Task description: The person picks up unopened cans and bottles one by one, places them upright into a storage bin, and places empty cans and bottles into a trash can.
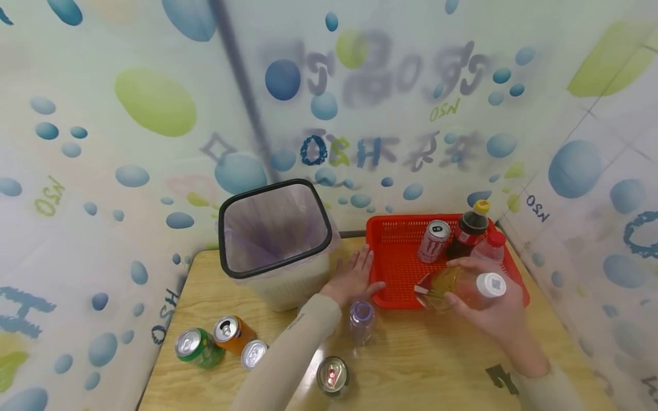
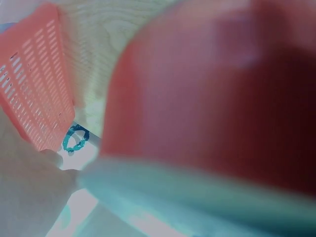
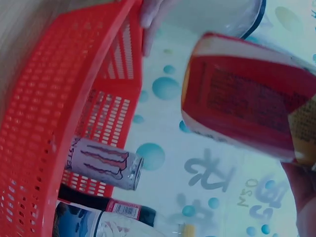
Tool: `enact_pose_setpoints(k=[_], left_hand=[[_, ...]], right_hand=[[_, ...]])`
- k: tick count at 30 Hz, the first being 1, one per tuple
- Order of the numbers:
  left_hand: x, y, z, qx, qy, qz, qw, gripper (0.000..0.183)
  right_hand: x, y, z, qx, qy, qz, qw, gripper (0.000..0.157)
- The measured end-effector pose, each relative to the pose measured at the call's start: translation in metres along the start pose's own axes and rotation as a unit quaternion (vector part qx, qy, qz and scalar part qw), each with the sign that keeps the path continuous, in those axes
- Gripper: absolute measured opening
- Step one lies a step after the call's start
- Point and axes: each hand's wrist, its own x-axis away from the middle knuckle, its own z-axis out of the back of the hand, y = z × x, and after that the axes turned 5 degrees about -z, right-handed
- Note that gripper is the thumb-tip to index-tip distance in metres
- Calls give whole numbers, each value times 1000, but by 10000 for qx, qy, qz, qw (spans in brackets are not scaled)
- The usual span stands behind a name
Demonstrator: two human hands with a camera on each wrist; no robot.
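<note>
My right hand (image 1: 493,308) grips a bottle (image 1: 457,288) of amber drink with a white cap, held tilted over the front right of the red basket (image 1: 396,303). Its red label faces the right wrist view. Spread along the basket's left side, the fingers of my left hand (image 1: 354,279) touch the rim, the thumb near the front corner. Inside the basket stand a pink drink can (image 1: 433,242), a cola bottle (image 1: 465,234) with a yellow cap and a clear bottle (image 1: 488,249) with a red cap. A large blurred red shape (image 2: 197,98) hides much of the left wrist view.
A lined waste bin (image 1: 303,279) stands left of the basket. Near the table's left edge are a green can (image 1: 200,348), an orange can (image 1: 235,335) and a silver-topped can (image 1: 254,354). A purplish clear bottle (image 1: 362,324) and a dark can (image 1: 333,377) stand in front.
</note>
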Motion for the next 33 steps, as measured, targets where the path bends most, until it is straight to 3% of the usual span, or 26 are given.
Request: enact_pose_setpoints(k=[4,9,14,33], left_hand=[[2,2,4,-7,33,-65,10000,91],[3,3,5,22,3,-75,10000,91],[1,1,4,7,-45,-53,10000,90],[0,0,3,54,-67,42,10000,91]], right_hand=[[-9,7,-1,606,240,-603,9961,60],[-13,23,-8,1326,305,-1627,9773,54],[-18,48,-17,1528,286,-2241,9621,53],[-12,112,-28,1758,-592,-2884,9394,64]])
